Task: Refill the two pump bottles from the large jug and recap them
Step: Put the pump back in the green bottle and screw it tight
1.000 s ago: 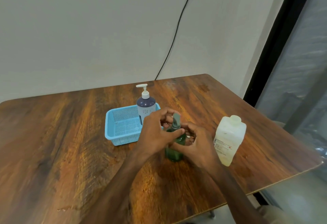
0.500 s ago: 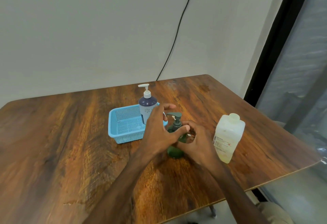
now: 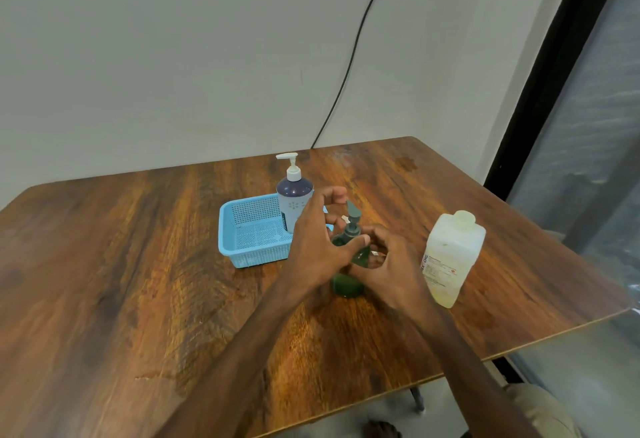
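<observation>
The left hand (image 3: 317,247) curls round the neck of the green pump bottle (image 3: 346,287), thumb pressed on the collar just under the dark green pump head (image 3: 352,210). The right hand (image 3: 391,268) grips the bottle's body from the other side, and the bottle stands upright between both hands on the wooden table (image 3: 138,264). The large jug (image 3: 450,254), capped, stands just right of the right hand. Beyond the left hand's fingers, the purple pump bottle (image 3: 294,195) stands in a blue basket (image 3: 256,257).
</observation>
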